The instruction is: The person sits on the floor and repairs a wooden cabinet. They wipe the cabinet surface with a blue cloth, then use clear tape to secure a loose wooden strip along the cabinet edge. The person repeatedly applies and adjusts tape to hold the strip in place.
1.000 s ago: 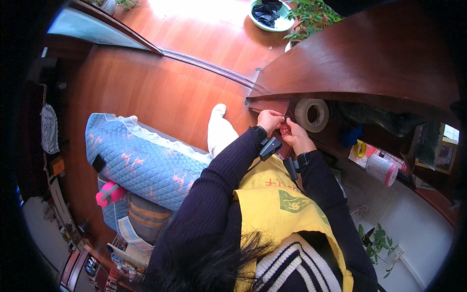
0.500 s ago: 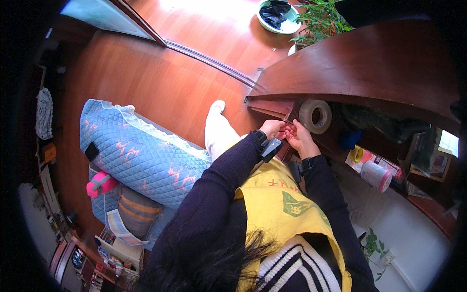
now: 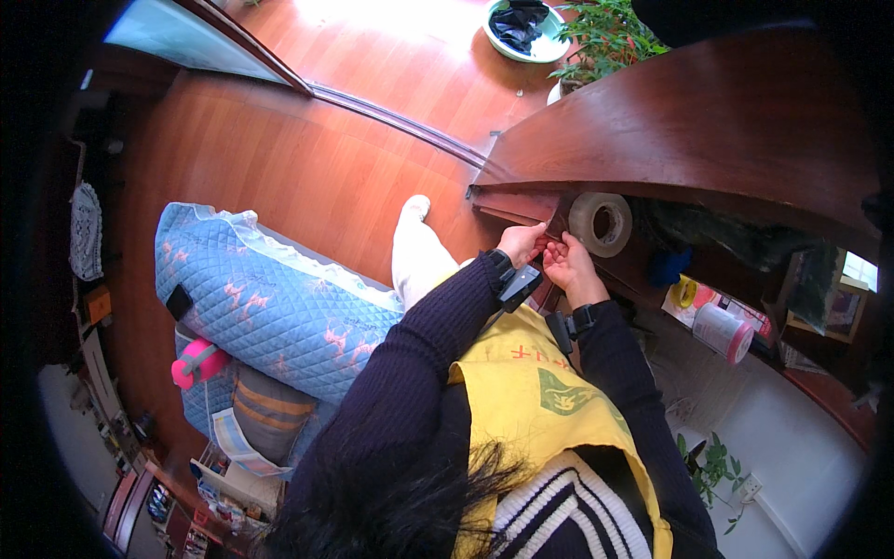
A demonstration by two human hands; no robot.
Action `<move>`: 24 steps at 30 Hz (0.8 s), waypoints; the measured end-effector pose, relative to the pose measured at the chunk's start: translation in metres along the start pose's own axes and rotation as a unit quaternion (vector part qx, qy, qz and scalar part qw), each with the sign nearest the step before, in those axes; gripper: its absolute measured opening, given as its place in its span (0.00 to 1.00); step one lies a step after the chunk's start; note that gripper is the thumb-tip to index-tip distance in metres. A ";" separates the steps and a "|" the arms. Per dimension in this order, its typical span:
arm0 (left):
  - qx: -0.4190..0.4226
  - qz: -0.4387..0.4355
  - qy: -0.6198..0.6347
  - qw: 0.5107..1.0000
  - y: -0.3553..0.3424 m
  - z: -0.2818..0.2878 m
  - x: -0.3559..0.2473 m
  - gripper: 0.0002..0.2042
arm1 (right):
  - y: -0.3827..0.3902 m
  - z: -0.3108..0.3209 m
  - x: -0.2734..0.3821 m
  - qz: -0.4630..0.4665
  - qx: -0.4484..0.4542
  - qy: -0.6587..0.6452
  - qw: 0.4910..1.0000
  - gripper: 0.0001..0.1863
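My left hand (image 3: 522, 245) and my right hand (image 3: 571, 265) are side by side at the near edge of a dark wooden cabinet. On both, thumb and fingertips are pinched together; whatever sits between them is too small to make out. Just beyond my right fingertips, a wide roll of clear tape (image 3: 583, 222) stands on its edge against the cabinet (image 3: 652, 154). Each wrist wears a dark strapped device, and a yellow apron (image 3: 507, 373) covers my front.
On the cabinet's shelf are a pink-lidded jar (image 3: 719, 334), a small yellow tape roll (image 3: 684, 293) and a blue object (image 3: 669, 267). To the left is a seat with a blue quilted cover (image 3: 270, 279). A potted plant (image 3: 610, 42) and a basin (image 3: 555, 42) stand beyond.
The fingertips of my two hands, close together before, have moved slightly apart. Both hands stay beside the tape roll. The view has shifted a little.
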State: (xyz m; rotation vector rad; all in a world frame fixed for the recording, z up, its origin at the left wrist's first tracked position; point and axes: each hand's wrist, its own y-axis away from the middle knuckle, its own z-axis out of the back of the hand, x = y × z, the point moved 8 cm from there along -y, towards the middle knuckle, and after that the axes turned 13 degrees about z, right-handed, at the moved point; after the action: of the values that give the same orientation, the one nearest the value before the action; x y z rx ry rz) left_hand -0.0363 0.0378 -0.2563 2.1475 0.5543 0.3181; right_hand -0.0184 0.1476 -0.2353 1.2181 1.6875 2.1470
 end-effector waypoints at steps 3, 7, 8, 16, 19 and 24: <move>-0.025 0.002 -0.023 0.999 -0.005 0.003 -0.002 0.07 | -0.002 0.001 -0.003 -0.028 -0.006 -0.025 0.999 0.10; -0.024 0.007 -0.002 1.000 -0.015 0.004 0.000 0.08 | -0.012 -0.001 -0.004 -0.016 0.000 -0.035 0.999 0.10; -0.033 0.002 -0.016 0.999 -0.018 0.007 0.000 0.08 | -0.014 -0.001 -0.004 -0.012 0.009 -0.027 1.000 0.10; 0.003 0.071 -0.031 0.997 -0.035 0.021 0.003 0.12 | -0.009 0.006 0.002 0.006 0.132 0.055 0.990 0.20; -0.004 0.092 -0.024 0.996 -0.027 0.018 0.003 0.12 | 0.001 0.041 0.004 0.011 0.162 0.108 0.981 0.21; -0.044 0.059 0.043 0.996 -0.007 0.005 0.001 0.13 | -0.003 0.101 -0.001 0.025 0.034 -0.092 0.995 0.14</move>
State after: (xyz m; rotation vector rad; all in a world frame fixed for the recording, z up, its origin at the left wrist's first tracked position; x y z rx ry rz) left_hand -0.0353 0.0382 -0.2654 2.0935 0.4547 0.4933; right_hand 0.0488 0.2230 -0.2347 1.4426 1.6800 1.9500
